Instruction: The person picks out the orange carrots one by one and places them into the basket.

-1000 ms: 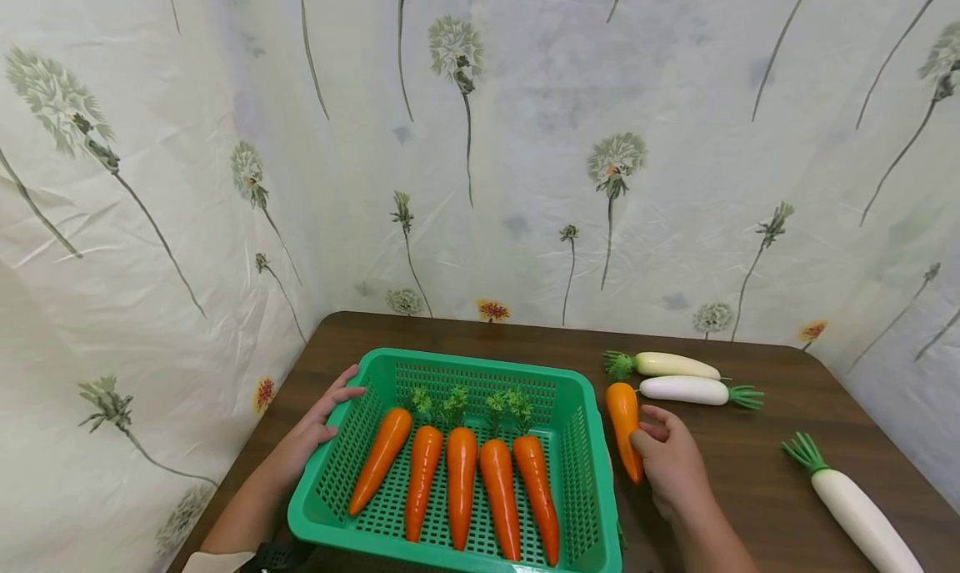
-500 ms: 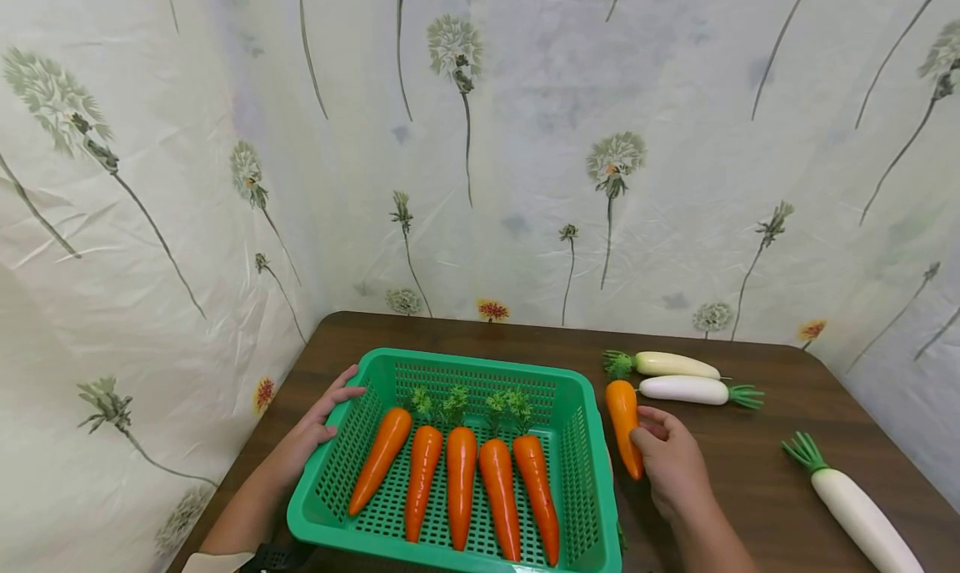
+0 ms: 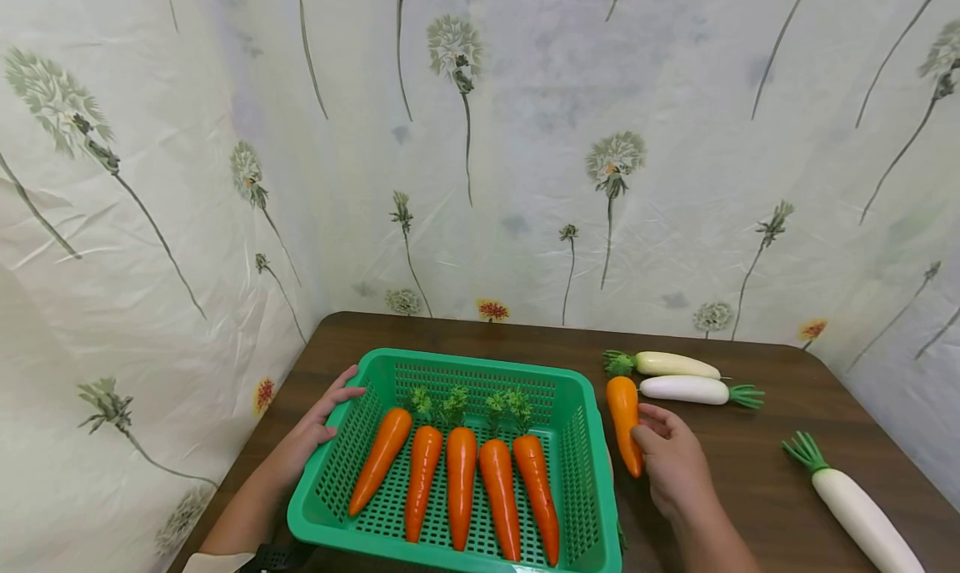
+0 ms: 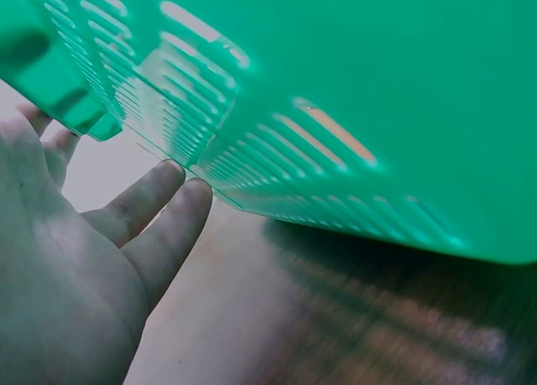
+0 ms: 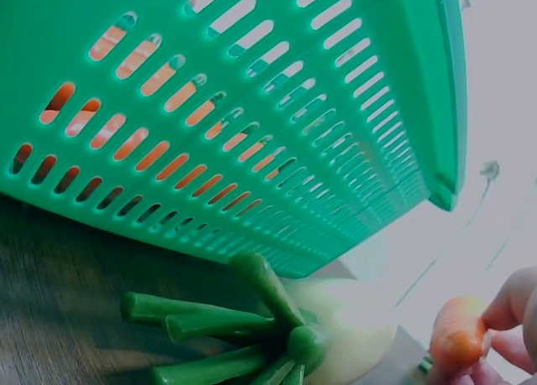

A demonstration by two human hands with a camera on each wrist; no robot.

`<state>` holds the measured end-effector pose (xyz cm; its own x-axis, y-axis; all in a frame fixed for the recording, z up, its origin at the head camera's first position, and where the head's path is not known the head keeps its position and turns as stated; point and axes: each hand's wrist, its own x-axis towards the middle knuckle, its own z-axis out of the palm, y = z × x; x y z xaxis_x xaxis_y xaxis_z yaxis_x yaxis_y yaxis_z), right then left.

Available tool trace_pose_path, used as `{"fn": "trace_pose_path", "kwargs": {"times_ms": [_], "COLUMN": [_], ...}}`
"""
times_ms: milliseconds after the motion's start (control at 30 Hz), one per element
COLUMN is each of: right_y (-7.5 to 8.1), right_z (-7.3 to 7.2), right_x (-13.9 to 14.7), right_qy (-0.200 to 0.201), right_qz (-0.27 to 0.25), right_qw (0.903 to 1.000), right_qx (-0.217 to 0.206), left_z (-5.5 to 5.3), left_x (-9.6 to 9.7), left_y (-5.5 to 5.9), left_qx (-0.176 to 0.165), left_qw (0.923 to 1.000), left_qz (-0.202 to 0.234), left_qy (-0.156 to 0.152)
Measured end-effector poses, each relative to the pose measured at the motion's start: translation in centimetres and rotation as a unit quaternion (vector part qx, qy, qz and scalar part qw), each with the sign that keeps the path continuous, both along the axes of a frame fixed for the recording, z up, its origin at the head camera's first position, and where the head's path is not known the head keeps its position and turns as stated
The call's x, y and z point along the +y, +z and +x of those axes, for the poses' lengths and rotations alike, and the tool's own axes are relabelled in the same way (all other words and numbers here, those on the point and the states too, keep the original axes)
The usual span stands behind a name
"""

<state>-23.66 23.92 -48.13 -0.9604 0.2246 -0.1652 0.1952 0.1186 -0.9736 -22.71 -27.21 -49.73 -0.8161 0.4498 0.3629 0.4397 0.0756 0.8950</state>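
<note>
My left hand [image 3: 311, 423] rests its fingers on the left rim of a green plastic basket [image 3: 480, 363]; in the left wrist view its straight fingertips [image 4: 197, 192] touch the slotted outer wall. Inside the basket lie several orange carrots [image 3: 461, 481] side by side, leafy tops pointing away. To the right of the basket, my right hand [image 3: 675, 460] pinches another carrot [image 3: 624, 419] near its lower end, thumb on top. The right wrist view shows this carrot's tip [image 5: 457, 339] between the fingers; whether it touches the table is unclear.
Two pale radishes [image 3: 678, 364] lie behind the right hand, and another white radish [image 3: 862, 515] lies at the far right. A radish with thick green stalks [image 5: 222, 322] sits close to the basket's right wall. A flowered curtain [image 3: 525, 181] hangs behind the brown table [image 3: 757, 439].
The carrot in my right hand has shifted very slightly away from me, towards the table's back. My left hand and the basket stay where they were.
</note>
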Motion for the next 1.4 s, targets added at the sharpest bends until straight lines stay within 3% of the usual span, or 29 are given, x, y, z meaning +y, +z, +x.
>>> {"fn": "trace_pose_path", "kwargs": {"times_ms": [300,533,867,1100,1400], "right_y": [0.19,0.01,-0.20,-0.10,0.36], "right_z": [0.02,-0.05,-0.02,0.00,0.17], "right_x": [0.01,0.50,0.51,0.43,0.22], "right_qy": [0.015,0.048,0.070,0.074,0.085], "right_qz": [-0.065,-0.150,-0.209,-0.215,-0.176], "right_qw": [0.9978,0.9875,0.9754,0.9738,0.9807], "right_qx": [0.000,0.005,0.005,0.007,0.009], "left_z": [-0.01,-0.04,-0.12,-0.19,-0.25], "left_x": [-0.05,-0.03,-0.07,-0.10,-0.11], "left_y": [0.00,-0.02,-0.09,-0.13,-0.19], "left_qx": [-0.002,-0.004,-0.008,-0.002,0.001], "left_qw": [1.0000,0.9999,0.9998,0.9998,0.9997], "left_qz": [-0.001,0.007,0.012,0.012,0.017], "left_qy": [-0.001,-0.008,-0.012,-0.012,-0.016]}}
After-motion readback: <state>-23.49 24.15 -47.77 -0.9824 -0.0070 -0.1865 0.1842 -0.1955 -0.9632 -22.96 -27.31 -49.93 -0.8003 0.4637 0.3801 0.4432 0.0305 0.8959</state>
